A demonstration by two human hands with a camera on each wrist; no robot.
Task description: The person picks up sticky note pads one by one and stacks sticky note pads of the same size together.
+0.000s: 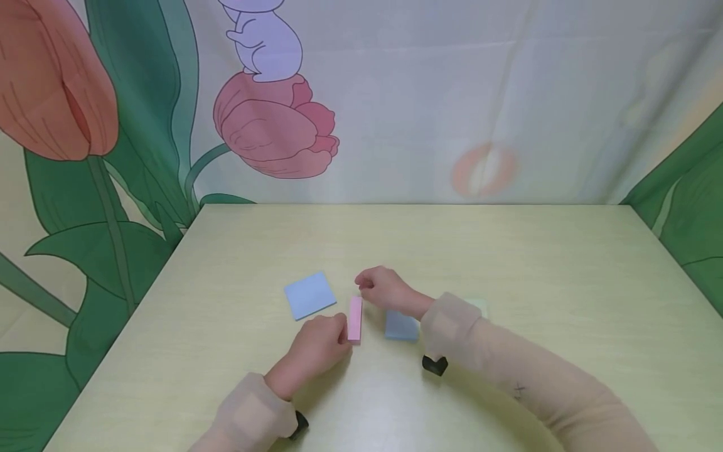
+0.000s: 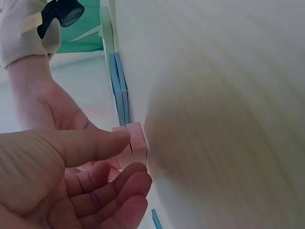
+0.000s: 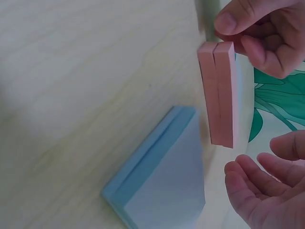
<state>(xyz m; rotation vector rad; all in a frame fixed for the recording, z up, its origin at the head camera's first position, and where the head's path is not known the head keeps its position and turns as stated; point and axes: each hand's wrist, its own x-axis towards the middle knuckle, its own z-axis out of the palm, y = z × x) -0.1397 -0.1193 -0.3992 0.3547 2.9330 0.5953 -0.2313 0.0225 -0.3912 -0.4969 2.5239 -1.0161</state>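
A pair of narrow pink sticky-note pads [image 1: 354, 317] [image 3: 218, 98] stands together on the table between the hands, a thin seam showing between them. Beside their near end is my left hand [image 1: 319, 344] [image 2: 95, 176], thumb and loosely bent fingers right at the pads. No left finger lies across their right side in the right wrist view. My right hand [image 1: 386, 289] [image 3: 267, 188] hovers past the far end, apart from the pads, its fingers loosely curled around nothing. Under the right wrist lie stacked blue sticky-note pads [image 1: 401, 326] [image 3: 162, 171], partly hidden by the arm.
To the left on the table [image 1: 508, 251] lies a lighter blue square pad [image 1: 309, 295]. A pale green pad [image 1: 479, 305] peeks out behind the right sleeve. Beyond the far edge hangs a cloth [image 1: 395, 113] with printed flowers.
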